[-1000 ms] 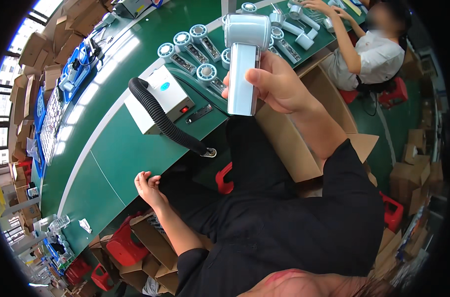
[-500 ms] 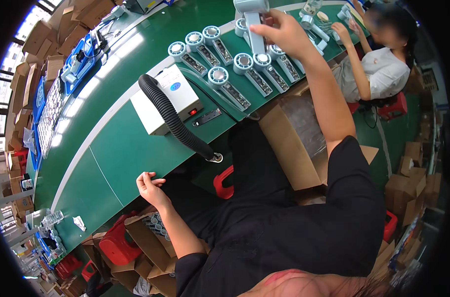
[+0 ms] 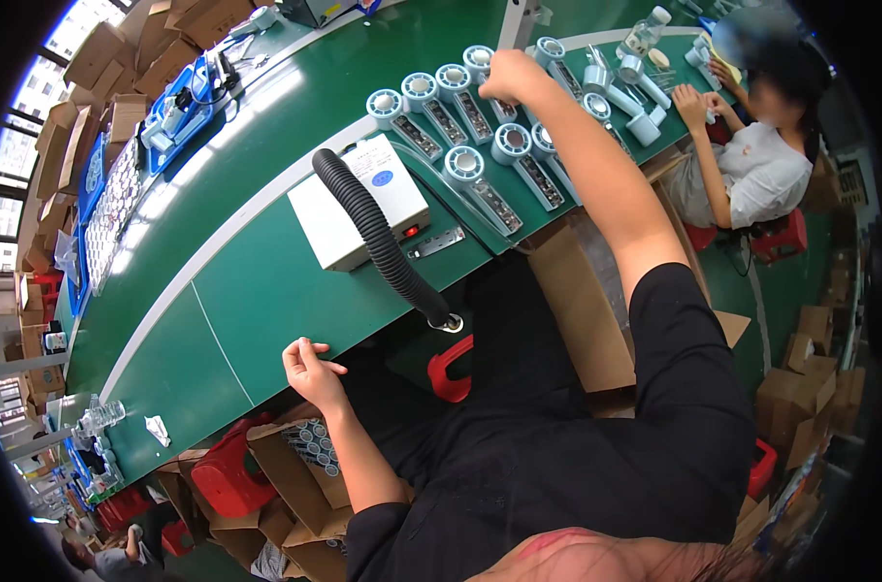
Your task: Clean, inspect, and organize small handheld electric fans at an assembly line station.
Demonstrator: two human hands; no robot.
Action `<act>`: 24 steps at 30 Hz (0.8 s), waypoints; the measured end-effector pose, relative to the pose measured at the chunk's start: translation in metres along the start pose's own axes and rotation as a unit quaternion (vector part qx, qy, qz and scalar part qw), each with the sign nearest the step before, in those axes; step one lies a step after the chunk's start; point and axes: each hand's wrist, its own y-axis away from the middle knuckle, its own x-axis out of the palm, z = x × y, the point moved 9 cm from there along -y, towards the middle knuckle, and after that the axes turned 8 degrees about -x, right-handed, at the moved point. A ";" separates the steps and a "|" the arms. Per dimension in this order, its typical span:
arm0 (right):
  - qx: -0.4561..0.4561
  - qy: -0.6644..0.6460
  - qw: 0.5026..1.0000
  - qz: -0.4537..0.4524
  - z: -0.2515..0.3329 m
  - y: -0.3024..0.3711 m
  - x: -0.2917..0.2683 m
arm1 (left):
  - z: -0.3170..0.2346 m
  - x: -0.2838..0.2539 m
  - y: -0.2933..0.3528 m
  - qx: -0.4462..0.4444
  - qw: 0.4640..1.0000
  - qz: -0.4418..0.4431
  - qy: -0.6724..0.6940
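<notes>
My right hand [image 3: 514,78] reaches to the far row of light-blue handheld fans on the green workbench. Its fingers close on the handle of one handheld fan [image 3: 478,56], which lies round head up; the hand partly covers that handle. Several similar fans, such as the nearest fan [image 3: 463,165], lie beside it in two slanting rows. Their handles are uncovered, with parts showing inside. My left hand [image 3: 315,373] hovers at the bench's near edge, fingers loosely apart and holding nothing. A black corrugated hose [image 3: 363,218] arches over a white box [image 3: 349,209] between my hands.
A co-worker [image 3: 751,160] sits at the right, handling parts beside more light-blue fans [image 3: 645,121]. Open cartons [image 3: 582,310] stand below the bench edge. Blue trays [image 3: 181,131] lie across the green bench [image 3: 228,301]. A red stool [image 3: 232,470] is at lower left.
My right hand has lowered the fan it held up, and that fan now lies in the far row, open side up. My left hand stays near the bench edge. The view has shifted slightly.
</notes>
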 end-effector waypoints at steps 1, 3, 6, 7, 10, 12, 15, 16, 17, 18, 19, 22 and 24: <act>-0.008 0.011 1.000 0.014 0.001 0.003 0.005 | -0.002 0.000 0.003 -0.002 1.000 -0.001 -0.004; -0.019 0.022 0.999 0.027 0.002 0.007 0.009 | -0.004 -0.006 0.006 -0.002 1.000 -0.006 -0.008; -0.023 -0.024 0.999 0.020 0.002 0.012 0.012 | -0.011 -0.005 0.018 0.066 0.994 0.082 -0.010; -0.028 -0.037 0.999 0.024 0.004 0.016 0.018 | -0.008 -0.007 0.026 0.084 0.991 0.106 -0.011; -0.006 -0.063 0.993 -0.096 -0.014 0.054 -0.012 | -0.141 0.019 0.104 0.337 0.914 0.195 -0.115; -0.003 -0.149 0.973 -0.174 -0.033 0.101 -0.041 | -0.206 0.043 0.194 0.544 0.762 0.278 -0.214; -0.054 -0.192 0.949 -0.244 -0.034 0.196 -0.062 | -0.247 0.029 0.264 0.485 0.790 0.311 -0.208; -0.041 -0.201 0.958 -0.203 -0.031 0.220 -0.044 | -0.242 0.026 0.281 0.469 0.804 0.304 -0.203; -0.022 -0.208 0.961 -0.183 -0.034 0.238 -0.035 | -0.242 0.028 0.297 0.471 0.807 0.301 -0.192; -0.021 -0.211 0.962 -0.172 -0.033 0.256 -0.018 | -0.241 0.019 0.314 0.475 0.810 0.292 -0.183; -0.032 -0.219 0.962 -0.159 -0.018 0.272 0.001 | -0.234 0.023 0.285 0.478 0.816 0.271 -0.180; -0.019 -0.268 0.955 -0.127 -0.006 0.327 0.031 | -0.229 -0.045 0.290 0.501 0.815 0.231 -0.176; -0.010 -0.290 0.944 -0.155 -0.015 0.360 0.040 | -0.232 -0.067 0.287 0.528 0.809 0.200 -0.163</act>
